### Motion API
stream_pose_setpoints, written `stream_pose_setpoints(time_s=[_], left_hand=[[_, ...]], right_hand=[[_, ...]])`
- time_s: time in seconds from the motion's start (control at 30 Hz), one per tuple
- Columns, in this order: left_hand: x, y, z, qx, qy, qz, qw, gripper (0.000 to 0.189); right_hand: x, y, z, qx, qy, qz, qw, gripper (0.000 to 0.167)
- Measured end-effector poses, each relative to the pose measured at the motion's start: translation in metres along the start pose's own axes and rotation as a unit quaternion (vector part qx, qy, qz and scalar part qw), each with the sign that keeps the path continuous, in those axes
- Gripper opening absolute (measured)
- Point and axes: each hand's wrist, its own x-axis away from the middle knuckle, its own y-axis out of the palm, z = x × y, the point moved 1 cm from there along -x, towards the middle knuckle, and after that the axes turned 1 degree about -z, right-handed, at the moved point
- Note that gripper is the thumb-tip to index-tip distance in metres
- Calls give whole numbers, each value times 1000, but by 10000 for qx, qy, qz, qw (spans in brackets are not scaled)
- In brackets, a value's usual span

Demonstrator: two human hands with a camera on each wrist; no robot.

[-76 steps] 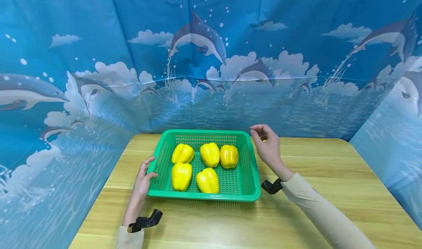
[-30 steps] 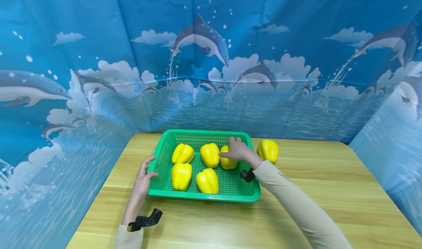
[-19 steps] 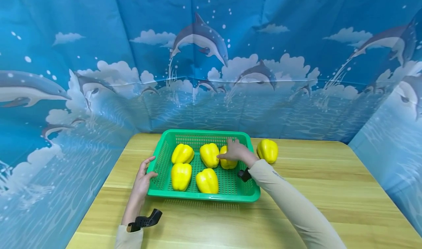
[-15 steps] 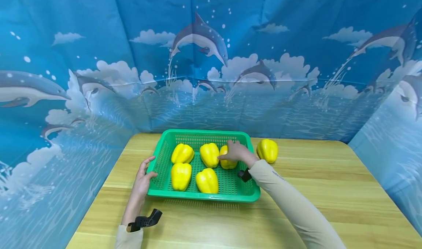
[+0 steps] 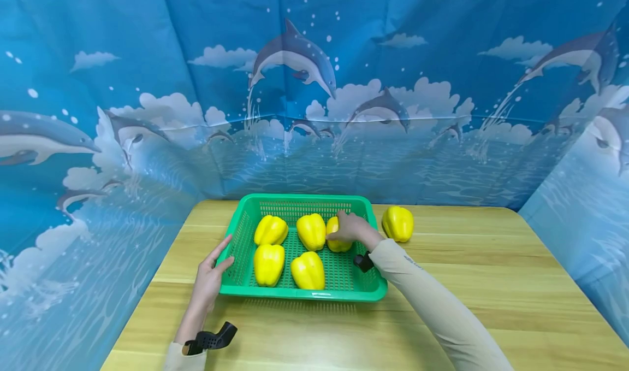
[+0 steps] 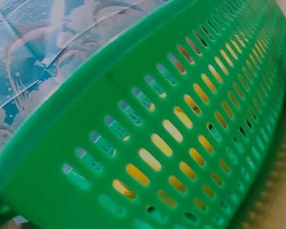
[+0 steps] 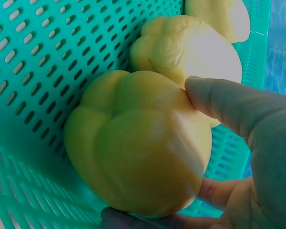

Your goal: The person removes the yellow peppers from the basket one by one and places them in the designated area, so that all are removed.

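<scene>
A green plastic basket [image 5: 301,295] with slotted walls stands on the wooden table and contains several yellow bell peppers. My right hand [image 5: 355,228] reaches over its right side and grips the rightmost yellow bell pepper [image 5: 336,244]. In the right wrist view, thumb and fingers lie around this bell pepper [image 7: 138,143], which is still low in the basket. At the left side, my left hand [image 5: 208,275] has its fingers extended along the basket's rim, with the thumb near the edge. The left wrist view shows mostly the slotted basket wall [image 6: 76,129].
One yellow bell pepper [image 5: 398,224] sits on the table just right of the basket. A blue dolphin-print curtain [image 5: 304,158] hangs behind and at both sides of the wooden table [image 5: 472,283]. Other bell peppers [image 5: 312,231] lie close to the gripped one.
My right hand has come from beyond the basket's right side, where a bell pepper now stands uncovered, to the rightmost pepper inside. The left hand's fingers have straightened and its wrist shifted slightly left.
</scene>
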Motion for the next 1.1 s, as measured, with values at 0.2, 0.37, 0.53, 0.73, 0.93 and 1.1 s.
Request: stream_pose_setpoints(time_s=[0.2, 0.37, 0.53, 0.73, 0.93, 1.1], left_hand=[[0, 0, -4, -159, -51, -260, 9995, 59], [0, 0, -5, -207, 15, -303, 9993, 61], [2, 0, -3, -134, 21, -311, 9994, 59], [3, -1, -2, -71, -22, -262, 9996, 59], [4, -1, -2, -88, -37, -257, 9996, 59], [3, -1, -2, -107, -37, -261, 9996, 58]], right_hand=[[1, 1, 1, -59, -31, 66, 10000, 83], [2, 1, 1, -50, -12, 118, 9999, 83], [1, 2, 1, -172, -64, 114, 9998, 82], [-1, 4, 3, -405, -194, 103, 9989, 79], [-2, 5, 5, -481, -288, 116, 9984, 76], [-4, 7, 8, -445, -300, 184, 9984, 77]])
